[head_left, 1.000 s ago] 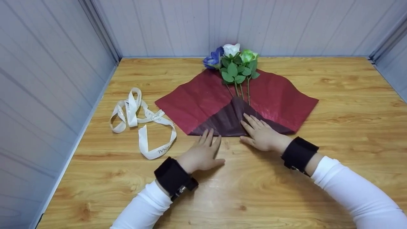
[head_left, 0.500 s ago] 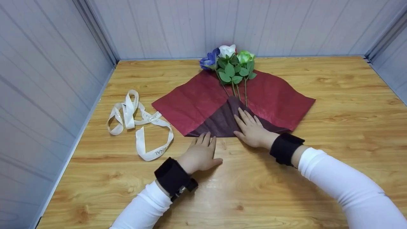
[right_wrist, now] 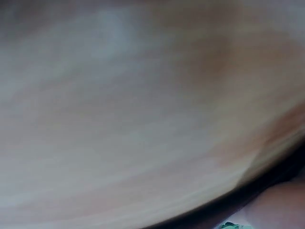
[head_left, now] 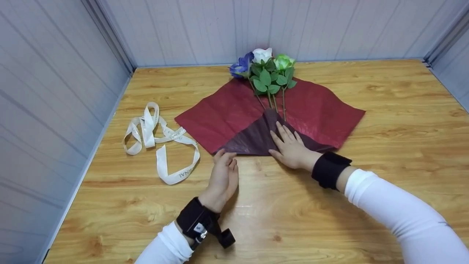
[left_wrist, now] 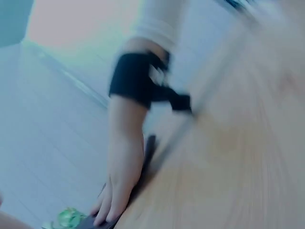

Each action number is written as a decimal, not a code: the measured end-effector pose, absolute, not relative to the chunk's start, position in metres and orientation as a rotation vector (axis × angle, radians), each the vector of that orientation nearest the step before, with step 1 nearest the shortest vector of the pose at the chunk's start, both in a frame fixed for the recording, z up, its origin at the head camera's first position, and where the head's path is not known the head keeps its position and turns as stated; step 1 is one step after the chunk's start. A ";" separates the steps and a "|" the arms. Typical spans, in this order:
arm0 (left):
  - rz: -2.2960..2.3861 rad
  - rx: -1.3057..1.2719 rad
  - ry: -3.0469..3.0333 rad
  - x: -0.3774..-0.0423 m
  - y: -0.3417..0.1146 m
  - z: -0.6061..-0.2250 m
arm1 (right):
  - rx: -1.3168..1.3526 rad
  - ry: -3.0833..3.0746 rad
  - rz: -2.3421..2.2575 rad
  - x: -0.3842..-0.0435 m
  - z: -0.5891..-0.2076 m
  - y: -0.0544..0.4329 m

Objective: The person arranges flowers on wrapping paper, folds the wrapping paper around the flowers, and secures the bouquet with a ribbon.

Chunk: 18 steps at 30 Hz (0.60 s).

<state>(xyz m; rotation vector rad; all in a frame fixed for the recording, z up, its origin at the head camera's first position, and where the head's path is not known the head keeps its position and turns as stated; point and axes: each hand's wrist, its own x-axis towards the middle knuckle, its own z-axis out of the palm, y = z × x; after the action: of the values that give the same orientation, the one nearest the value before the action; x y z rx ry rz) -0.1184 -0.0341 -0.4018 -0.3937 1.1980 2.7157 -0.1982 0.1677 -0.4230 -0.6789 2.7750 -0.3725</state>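
A sheet of dark red wrapping paper point(head_left: 220, 117) lies on the table, its near corner folded up into a dark purple flap point(head_left: 253, 139). Artificial flowers point(head_left: 263, 57) in blue, white and green rest on it, their lower stems covered by the flap. My right hand point(head_left: 291, 148) lies flat on the flap, fingers spread. My left hand point(head_left: 222, 176) is turned on its side at the paper's near left corner, fingers slightly bent and fingertips right at the folded edge. In the left wrist view the right hand point(left_wrist: 125, 162) presses down, fingers straight. The right wrist view is mostly blurred.
A white printed ribbon point(head_left: 148, 128) lies in loose loops left of the paper, one end point(head_left: 179, 178) close to the left hand. The wooden table point(head_left: 278, 220) meets pale panel walls point(head_left: 220, 29) at the back and sides.
My left hand has rolled from palm-down onto its side and shifted slightly left to the paper's corner. The right hand moved a little left early on, still flat on the flap.
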 end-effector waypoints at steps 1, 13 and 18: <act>2.802 -0.443 1.091 -0.120 -0.033 -0.403 | -0.676 2.775 -0.370 -0.198 -0.423 0.168; 2.923 -0.648 0.836 -0.150 -0.017 -0.420 | -0.666 2.777 -0.355 -0.197 -0.421 0.170; 2.882 -0.702 0.934 -0.166 0.004 -0.422 | -0.675 2.777 -0.348 -0.197 -0.422 0.168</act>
<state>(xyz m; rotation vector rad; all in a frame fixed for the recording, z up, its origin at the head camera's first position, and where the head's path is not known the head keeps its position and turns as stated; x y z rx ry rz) -0.1664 0.0039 -0.4222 -0.7019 0.9340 2.8818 -0.1970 0.1682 -0.4217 -0.6745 2.7767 -0.3483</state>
